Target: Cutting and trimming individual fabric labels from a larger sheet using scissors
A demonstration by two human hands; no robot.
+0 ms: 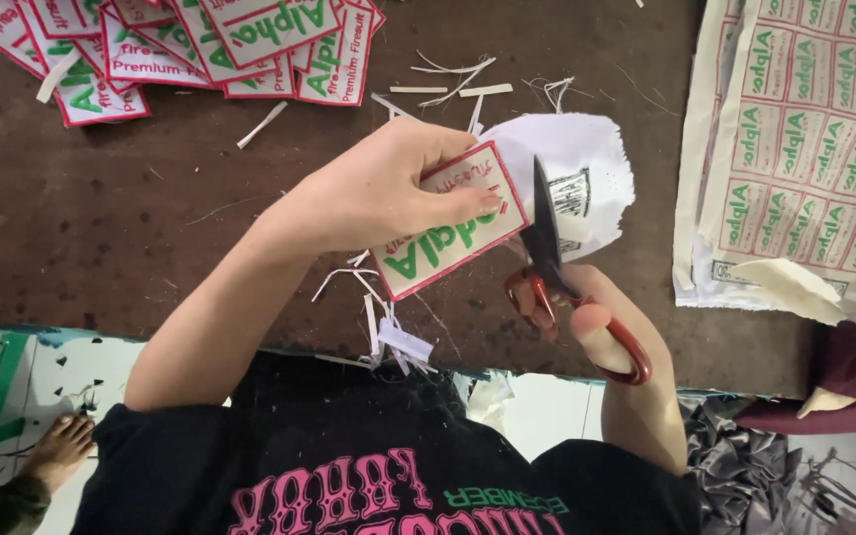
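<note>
The person's left hand [378,193] pinches a red-bordered fabric label [453,223], holding its edge out to the blades. Their right hand [596,322], fingers curled through the handles, grips red-handled scissors [552,267] trimming off white backing [577,173].

My left hand [378,193] is raised, fingers folded forward in a pinch, thumb underneath. My right hand [587,317] sits lower, fingers curled closed, forearm angled back toward me.

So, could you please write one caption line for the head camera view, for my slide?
Left hand holds a red-edged label while right hand trims it with red-handled scissors over a brown table.
</note>
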